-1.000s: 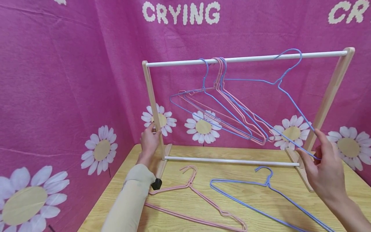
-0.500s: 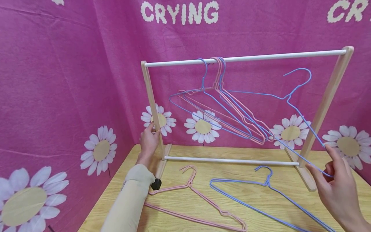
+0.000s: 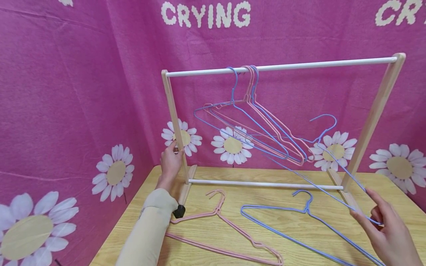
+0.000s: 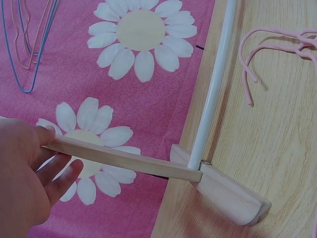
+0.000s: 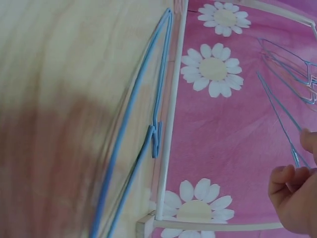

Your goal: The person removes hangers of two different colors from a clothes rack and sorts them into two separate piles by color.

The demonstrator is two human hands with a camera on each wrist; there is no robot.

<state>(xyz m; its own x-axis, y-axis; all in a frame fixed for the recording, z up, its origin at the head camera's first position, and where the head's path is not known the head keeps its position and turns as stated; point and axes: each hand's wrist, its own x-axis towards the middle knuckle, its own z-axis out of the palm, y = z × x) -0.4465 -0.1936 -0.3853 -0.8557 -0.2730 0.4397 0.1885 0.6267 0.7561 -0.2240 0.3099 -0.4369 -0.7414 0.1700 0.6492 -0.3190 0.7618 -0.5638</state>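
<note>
A pink daisy cloth (image 3: 83,92) backs the wooden worktop (image 3: 266,194). The rack (image 3: 374,122) stands there, hung hangers (image 3: 247,96) on its upper rail (image 3: 316,64). In front lie pink hangers (image 3: 218,211) and blue hangers (image 3: 307,210). A loose blue hanger (image 3: 346,170) tilts below the rail, apart from it; the right hand's (image 3: 387,225) fingers pinch one corner. The left hand's (image 3: 171,162) fingers hold the rack's left post (image 3: 174,114).

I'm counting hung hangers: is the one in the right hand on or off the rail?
Off: the held blue hanger has its hook well below the top rail.
</note>
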